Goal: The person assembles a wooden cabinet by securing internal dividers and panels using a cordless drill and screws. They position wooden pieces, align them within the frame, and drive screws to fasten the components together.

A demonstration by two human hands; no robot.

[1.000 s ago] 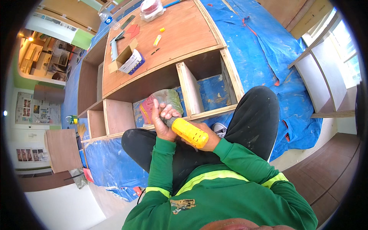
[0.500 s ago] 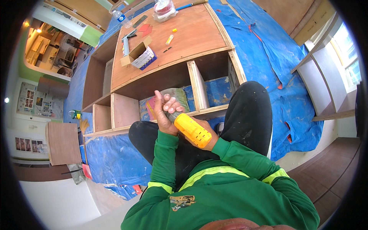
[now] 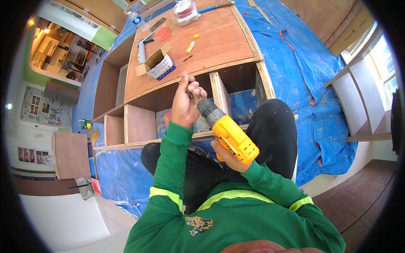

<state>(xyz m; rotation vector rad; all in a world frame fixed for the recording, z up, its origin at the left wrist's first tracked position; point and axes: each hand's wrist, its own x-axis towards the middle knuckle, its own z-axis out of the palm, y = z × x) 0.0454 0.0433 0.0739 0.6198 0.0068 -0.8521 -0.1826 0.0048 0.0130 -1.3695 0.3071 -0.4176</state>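
My right hand [image 3: 233, 157] is wrapped round the handle of a yellow cordless drill [image 3: 233, 137], which tilts up and to the left over my lap. The dark chuck [image 3: 209, 110] points at my left hand [image 3: 187, 103]. That hand is closed, palm turned up, with the fingers curled. A thin dark drill bit [image 3: 190, 94] shows between its thumb and fingers; I cannot tell whether the bit touches the chuck. Just beyond my hands lies a wooden cabinet frame [image 3: 139, 122] with open compartments and a reddish-brown panel [image 3: 223, 40].
On the panel stand an open cardboard box [image 3: 160, 67], a caulking gun [image 3: 142, 50], a marker-like yellow tube [image 3: 190, 47], a clear container [image 3: 185, 14] and a hammer [image 3: 216, 6]. A water bottle [image 3: 137, 20] is at the far edge. Blue sheeting [image 3: 295, 76] covers the surroundings.
The drill has moved right and its chuck has come out of my left hand. My left hand has risen slightly, and a thin bit now shows in it.
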